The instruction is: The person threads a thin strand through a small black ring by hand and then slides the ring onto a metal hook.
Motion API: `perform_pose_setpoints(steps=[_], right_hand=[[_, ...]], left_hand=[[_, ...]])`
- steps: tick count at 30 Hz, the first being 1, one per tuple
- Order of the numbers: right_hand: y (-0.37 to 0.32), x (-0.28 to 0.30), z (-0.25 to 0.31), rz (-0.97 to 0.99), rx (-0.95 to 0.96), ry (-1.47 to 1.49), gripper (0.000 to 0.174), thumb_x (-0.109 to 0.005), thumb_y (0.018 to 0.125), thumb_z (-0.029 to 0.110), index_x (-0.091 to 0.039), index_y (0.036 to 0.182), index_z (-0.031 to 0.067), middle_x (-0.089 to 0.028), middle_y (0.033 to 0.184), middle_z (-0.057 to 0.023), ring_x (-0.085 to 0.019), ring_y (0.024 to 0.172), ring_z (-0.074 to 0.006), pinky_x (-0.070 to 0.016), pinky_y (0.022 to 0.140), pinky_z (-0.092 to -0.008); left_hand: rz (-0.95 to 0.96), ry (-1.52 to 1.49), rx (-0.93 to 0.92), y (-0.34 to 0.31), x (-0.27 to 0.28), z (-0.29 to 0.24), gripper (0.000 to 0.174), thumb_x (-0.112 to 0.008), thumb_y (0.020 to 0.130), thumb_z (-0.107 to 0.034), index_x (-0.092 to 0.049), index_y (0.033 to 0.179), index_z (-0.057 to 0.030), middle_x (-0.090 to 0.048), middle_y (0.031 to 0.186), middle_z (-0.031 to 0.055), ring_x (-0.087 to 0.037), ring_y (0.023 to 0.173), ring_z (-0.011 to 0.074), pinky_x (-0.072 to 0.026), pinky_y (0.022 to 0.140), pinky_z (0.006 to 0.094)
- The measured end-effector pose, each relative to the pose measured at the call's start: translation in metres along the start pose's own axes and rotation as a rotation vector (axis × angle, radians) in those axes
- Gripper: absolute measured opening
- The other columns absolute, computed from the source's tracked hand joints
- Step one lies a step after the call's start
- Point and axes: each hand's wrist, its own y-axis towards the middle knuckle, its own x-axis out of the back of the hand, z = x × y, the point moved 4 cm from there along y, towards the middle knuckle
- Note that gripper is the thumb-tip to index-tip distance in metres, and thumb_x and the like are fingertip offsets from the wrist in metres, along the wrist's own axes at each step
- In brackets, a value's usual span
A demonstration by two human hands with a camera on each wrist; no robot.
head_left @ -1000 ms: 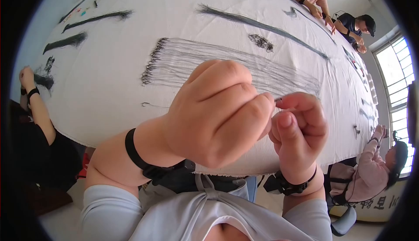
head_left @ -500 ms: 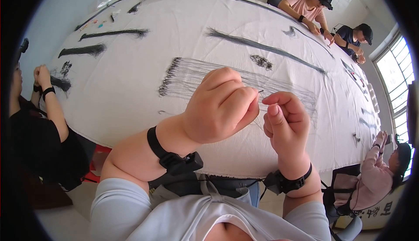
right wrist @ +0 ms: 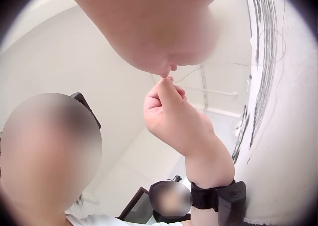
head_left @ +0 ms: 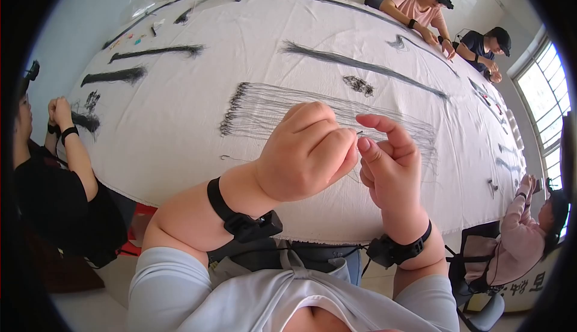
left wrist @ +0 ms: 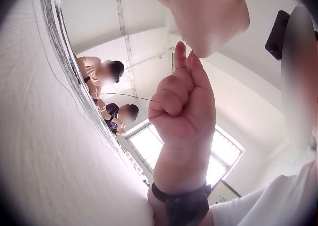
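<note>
In the head view my left hand (head_left: pixel 309 151) pinches a fish hook, mostly hidden in its fingers; only a short dark tip (head_left: pixel 360 132) pokes out. Close by on the right is my right hand (head_left: pixel 393 169), its thumb at that tip and its index finger raised and bent over it. The other right fingers curl into the palm around a thin fishing line (left wrist: pixel 130 95), which trails out from them in the left wrist view. Beyond both hands, a row of hooks (head_left: pixel 233 109) with long fishing lines (head_left: pixel 282 98) lies spread on the white cloth (head_left: pixel 174 157).
A single hook (head_left: pixel 224 157) lies left of my hands. Farther off are a dark tangled clump (head_left: pixel 359 85) and a long dark bundle of strands (head_left: pixel 360 67). Other people sit around the table, one at the left (head_left: pixel 54 181) and one in pink at the right (head_left: pixel 520 236).
The head view has tilted, so the hands appear smaller and more of the table shows. My right index finger has lifted and straightened somewhat, and the right thumb has come to the hook's tip.
</note>
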Motion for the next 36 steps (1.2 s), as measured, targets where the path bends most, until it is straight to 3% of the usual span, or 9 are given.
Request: perform_pose_setpoints(steps=[10,13,20,23,26,36], right_hand=[[0.001,0.005,-0.001,-0.003,0.088,-0.013,0.009,-0.070,0.092,0.004,-0.066,0.100,0.0006,-0.050,0.057,0.0086,-0.037,0.051,0.0029,-0.0264,0.046,-0.0166],[0.002,0.007,0.001,0.001,0.084,-0.020,0.009,-0.069,0.092,0.003,-0.066,0.099,-0.0007,-0.051,0.058,0.0086,-0.037,0.053,0.0030,-0.0267,0.048,-0.0166],[0.006,0.010,0.007,-0.037,-0.021,-0.183,0.007,-0.069,0.090,0.002,-0.067,0.094,-0.0025,-0.050,0.060,0.0094,-0.037,0.056,0.0027,-0.0269,0.050,-0.0173],[0.007,0.010,0.006,-0.029,-0.032,-0.265,0.006,-0.069,0.089,0.002,-0.067,0.093,-0.0028,-0.049,0.060,0.0097,-0.036,0.056,0.0024,-0.0261,0.049,-0.0177],[0.008,0.009,0.004,-0.023,-0.035,-0.315,0.006,-0.069,0.089,0.001,-0.067,0.092,-0.0030,-0.047,0.059,0.0101,-0.035,0.056,0.0021,-0.0255,0.049,-0.0182],[0.009,0.010,0.000,-0.008,-0.027,-0.352,0.006,-0.068,0.088,0.001,-0.067,0.091,-0.0032,-0.045,0.058,0.0104,-0.034,0.055,0.0021,-0.0253,0.048,-0.0187]], left_hand=[[0.024,-0.008,-0.008,-0.004,-0.004,-0.004,0.013,-0.069,0.075,-0.001,-0.058,0.082,-0.0017,-0.055,0.074,0.0074,-0.056,0.074,0.0241,-0.0482,0.068,0.0342],[0.041,-0.129,0.072,-0.001,-0.003,0.001,0.017,-0.069,0.070,0.006,-0.063,0.085,-0.0007,-0.060,0.072,0.0074,-0.057,0.068,0.0245,-0.0466,0.059,0.0319],[0.136,-0.358,0.383,0.005,0.000,0.033,0.005,-0.067,0.082,0.000,-0.069,0.086,-0.0029,-0.066,0.079,0.0072,-0.061,0.075,0.0192,-0.0488,0.067,0.0304],[0.268,-0.450,0.483,0.005,-0.001,0.034,0.006,-0.070,0.079,-0.002,-0.071,0.085,-0.0029,-0.066,0.080,0.0082,-0.062,0.074,0.0190,-0.0490,0.067,0.0294],[0.353,-0.424,0.436,0.009,0.000,0.028,0.009,-0.074,0.075,-0.002,-0.072,0.084,-0.0025,-0.067,0.079,0.0086,-0.062,0.073,0.0191,-0.0494,0.067,0.0287],[0.357,-0.401,0.427,0.007,-0.002,0.028,0.012,-0.077,0.071,-0.002,-0.073,0.081,-0.0031,-0.066,0.073,0.0078,-0.062,0.072,0.0200,-0.0500,0.064,0.0306]])
